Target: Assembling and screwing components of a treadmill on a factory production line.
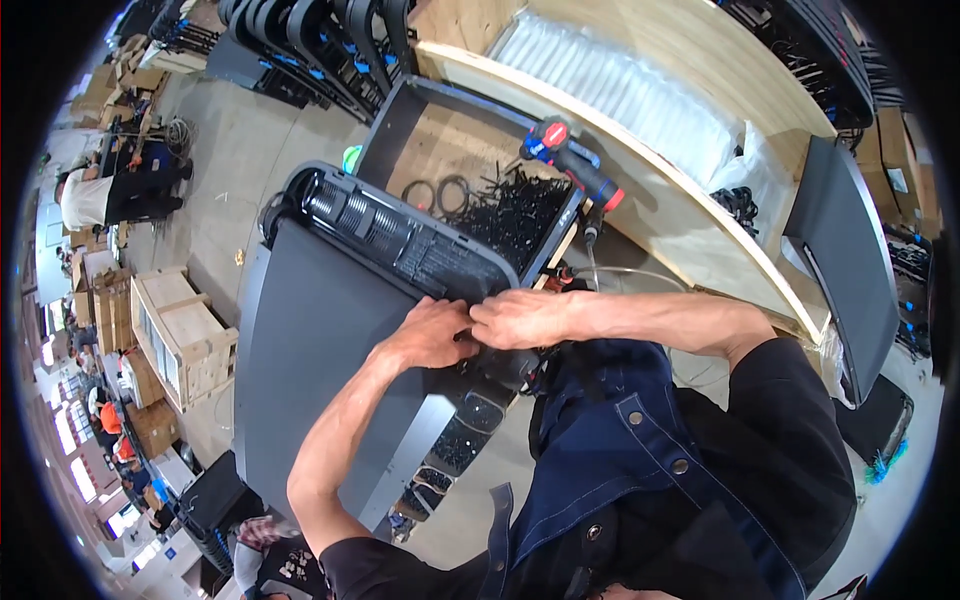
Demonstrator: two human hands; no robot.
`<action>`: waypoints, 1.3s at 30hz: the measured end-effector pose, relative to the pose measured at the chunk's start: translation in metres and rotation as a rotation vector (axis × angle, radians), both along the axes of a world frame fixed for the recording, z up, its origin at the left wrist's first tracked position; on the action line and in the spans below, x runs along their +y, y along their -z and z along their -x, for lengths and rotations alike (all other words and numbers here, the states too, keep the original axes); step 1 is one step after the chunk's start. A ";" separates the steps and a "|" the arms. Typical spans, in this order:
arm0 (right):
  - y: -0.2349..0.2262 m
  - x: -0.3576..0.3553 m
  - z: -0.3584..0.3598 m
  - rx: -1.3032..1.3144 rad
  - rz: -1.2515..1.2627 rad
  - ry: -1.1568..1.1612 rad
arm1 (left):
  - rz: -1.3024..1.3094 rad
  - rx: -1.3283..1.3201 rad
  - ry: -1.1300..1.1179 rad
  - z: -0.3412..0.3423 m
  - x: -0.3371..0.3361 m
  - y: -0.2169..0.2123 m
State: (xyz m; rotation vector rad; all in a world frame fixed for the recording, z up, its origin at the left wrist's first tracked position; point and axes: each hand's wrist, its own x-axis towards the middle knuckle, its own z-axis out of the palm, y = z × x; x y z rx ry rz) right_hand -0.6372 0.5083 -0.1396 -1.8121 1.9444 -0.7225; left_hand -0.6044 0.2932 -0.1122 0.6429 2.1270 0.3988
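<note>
My left hand (435, 333) and my right hand (518, 318) meet at the near corner of a long black plastic frame (400, 235) with a ribbed, shiny inside. Both sets of fingers are curled close together there. Whatever they pinch is hidden by the hands. The frame adjoins the end of a wide dark grey flat panel (320, 350), which looks like a treadmill deck. A small black part (510, 368) sits just below my right hand. Beyond the frame, a grey-walled bin (430, 140) holds many small black pieces (510, 215) and two dark rings.
A red and blue cordless power tool (570, 160) rests across the bin's right edge. Behind it stands a wooden crate (640, 130) with plastic-wrapped goods. Trays of small hardware (455, 445) lie below the panel. Another person (110, 198) bends over at far left, near wooden crates (180, 335).
</note>
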 end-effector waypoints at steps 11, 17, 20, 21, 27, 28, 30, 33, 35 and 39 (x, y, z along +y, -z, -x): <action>0.026 0.031 0.025 -0.451 0.259 0.330 | -0.039 -0.065 -0.047 0.007 0.001 -0.004; 0.082 0.112 0.124 0.060 -0.028 1.414 | -0.060 0.012 -0.047 -0.001 -0.004 0.007; 0.118 0.113 0.163 -0.149 -0.145 1.285 | -0.035 -0.003 -0.033 0.007 0.002 0.005; 0.123 0.111 0.171 -0.148 -0.161 1.276 | -0.030 -0.020 -0.064 0.009 0.004 0.004; 0.050 0.144 0.129 -0.204 0.205 1.145 | 0.040 -0.096 -0.078 0.002 0.001 -0.007; 0.050 0.160 0.117 -0.457 0.372 1.150 | 0.042 -0.094 -0.084 0.004 0.001 -0.007; 0.015 0.178 0.094 -0.794 0.163 1.124 | 0.065 -0.099 -0.076 -0.002 0.000 -0.006; 0.005 0.197 0.069 -1.244 0.017 1.077 | 0.057 -0.090 -0.037 0.005 0.004 -0.006; 0.018 0.203 0.060 -1.411 -0.120 1.025 | 0.059 -0.080 -0.031 0.005 0.003 -0.003; 0.027 0.195 0.054 -1.511 -0.188 0.865 | 0.082 -0.081 -0.010 0.006 0.005 -0.002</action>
